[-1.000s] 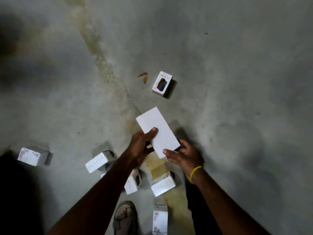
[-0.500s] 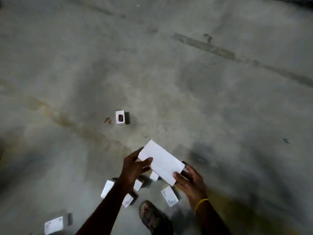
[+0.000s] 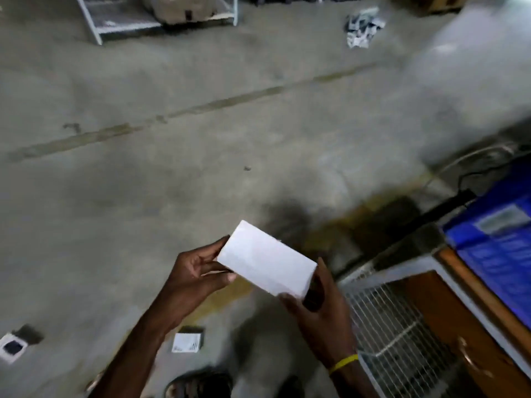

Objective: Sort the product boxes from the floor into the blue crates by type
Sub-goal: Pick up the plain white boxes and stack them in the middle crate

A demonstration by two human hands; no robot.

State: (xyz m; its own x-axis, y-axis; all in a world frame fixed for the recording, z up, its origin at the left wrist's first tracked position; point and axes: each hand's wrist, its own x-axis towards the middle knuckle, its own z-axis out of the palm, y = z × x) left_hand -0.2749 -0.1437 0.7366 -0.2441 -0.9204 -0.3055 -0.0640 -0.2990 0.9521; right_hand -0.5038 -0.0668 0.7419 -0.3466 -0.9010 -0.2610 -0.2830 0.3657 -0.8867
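A plain white rectangular cardboard box [image 3: 267,265] is held above the grey concrete floor [image 3: 143,182] at lower centre. The left hand [image 3: 198,271] pinches its left end between thumb and fingers, and the right hand [image 3: 321,308] is curled round its lower right corner. A blurred blue crate [image 3: 500,254] sits at the right edge, and a small white labelled box [image 3: 186,342] and a small white box with a dark print [image 3: 11,346] lie on the floor at lower left.

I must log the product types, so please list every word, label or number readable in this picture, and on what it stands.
No text can be read.
On the white box: the face shown is blank.
On the labelled box on the floor: print too small and blurred.
On the blue crate: pale label, too blurred.
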